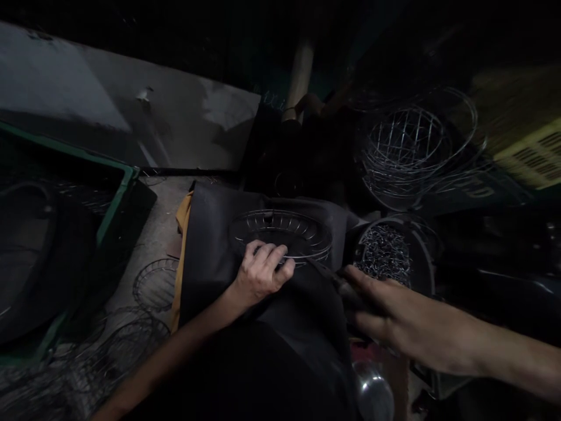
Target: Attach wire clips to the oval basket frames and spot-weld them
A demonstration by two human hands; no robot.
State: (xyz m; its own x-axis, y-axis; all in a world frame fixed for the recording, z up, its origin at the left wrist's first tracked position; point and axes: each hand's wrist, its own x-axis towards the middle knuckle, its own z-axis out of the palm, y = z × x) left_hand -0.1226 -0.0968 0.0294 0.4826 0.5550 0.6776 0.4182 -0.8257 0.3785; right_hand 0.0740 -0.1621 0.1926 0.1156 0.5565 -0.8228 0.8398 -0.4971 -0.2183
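Note:
A shallow round wire basket rests on the dark cloth over my lap. The fingers of my left hand are curled over its near rim. My right hand is wrapped around dark-handled pliers, whose narrow jaws point left at the basket's near right rim. Whether the jaws touch the wire is too dark to tell. Just beyond my right hand stands a round tub filled with small bent metal pieces.
Several wire frames are piled at the back right, near a yellow slatted crate. On the left is a green-rimmed crate. More wire baskets lie on the floor. A shiny metal bowl sits below my right hand.

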